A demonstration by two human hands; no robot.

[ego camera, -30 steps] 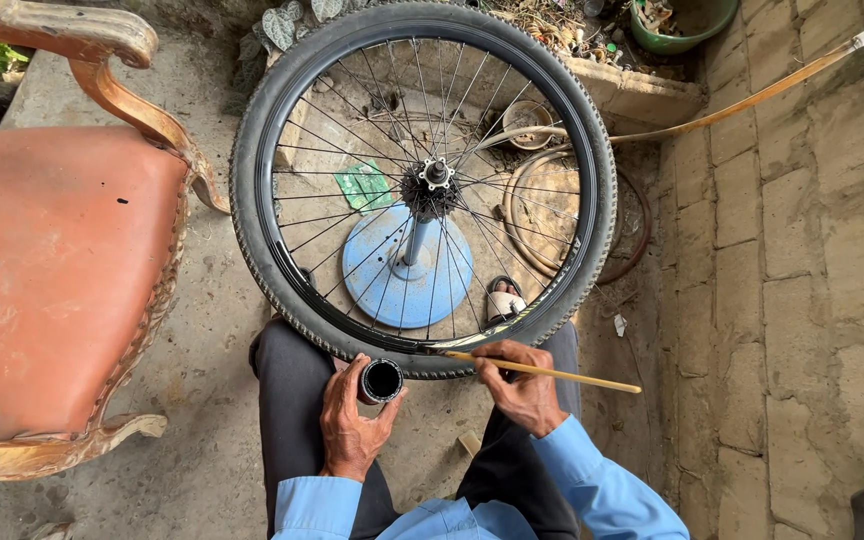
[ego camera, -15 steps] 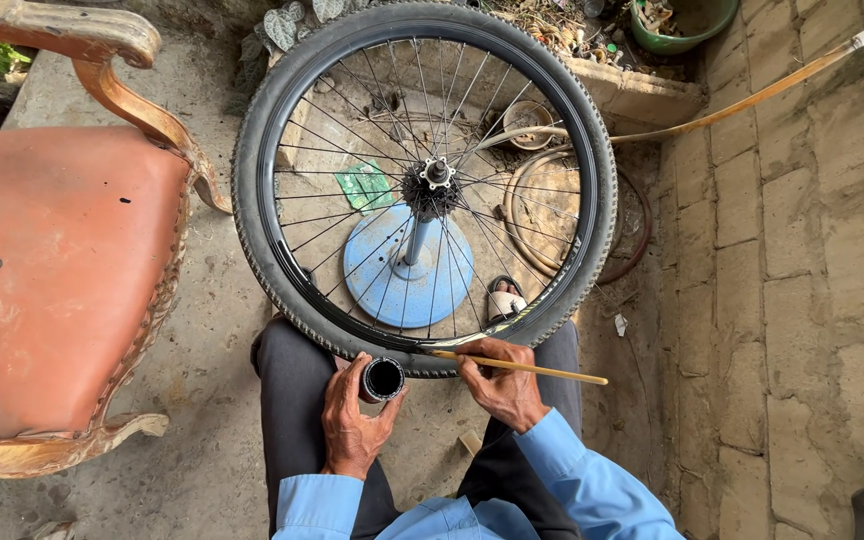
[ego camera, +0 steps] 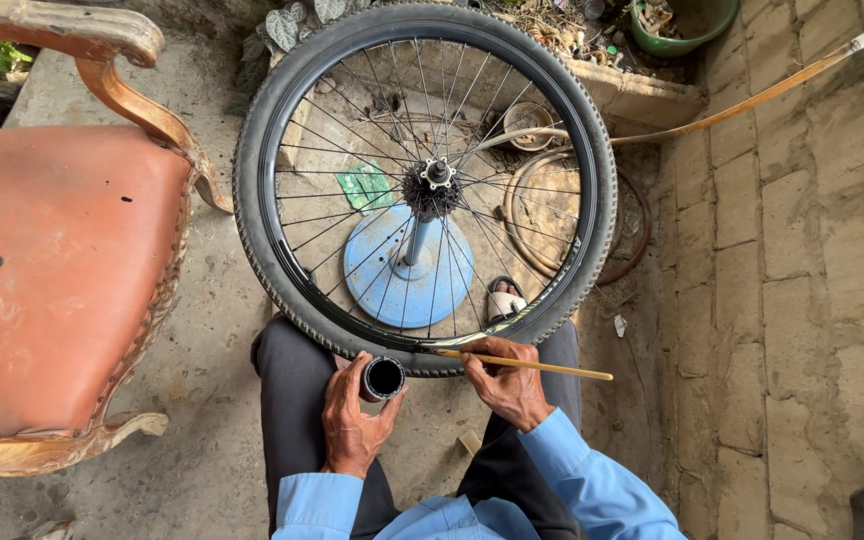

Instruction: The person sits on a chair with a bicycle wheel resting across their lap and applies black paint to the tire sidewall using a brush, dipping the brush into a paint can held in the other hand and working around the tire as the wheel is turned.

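Stick shifted left, lying left-right

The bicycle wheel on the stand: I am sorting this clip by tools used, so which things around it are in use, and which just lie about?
In use:
bicycle wheel on its blue stand
small black tin, held in the left hand
thin wooden stick, held in the right hand at the rim

Lying about:
red chair
spare rim
green basin
hose
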